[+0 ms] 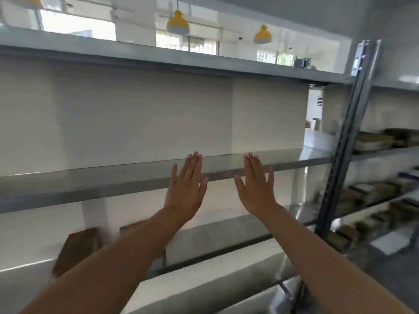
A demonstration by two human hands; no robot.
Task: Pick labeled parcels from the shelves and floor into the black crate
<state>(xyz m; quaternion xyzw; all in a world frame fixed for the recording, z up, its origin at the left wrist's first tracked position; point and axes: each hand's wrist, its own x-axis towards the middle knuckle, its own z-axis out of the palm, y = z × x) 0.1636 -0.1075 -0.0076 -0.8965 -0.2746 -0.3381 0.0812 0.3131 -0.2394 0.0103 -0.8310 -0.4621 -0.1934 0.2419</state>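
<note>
Brown cardboard made the nearest parcel [77,248], a blurred box on the lower shelf [215,236], low on the left beside the left forearm. Above it both hands were raised, backs toward the camera. The left hand [186,191] and the right hand [256,189] each had the grip spread, fingers straight, holding nothing, before the smooth grey metal edge of the middle shelf [90,184]; whether they touched it I could not tell. Behind stood a plain white wall [136,114]. To the right, past a perforated steel post [347,143], flat brown parcels [376,140] lay in blurred stacks on further shelves. Far off, two yellow dome lamps [178,23] hung.
</note>
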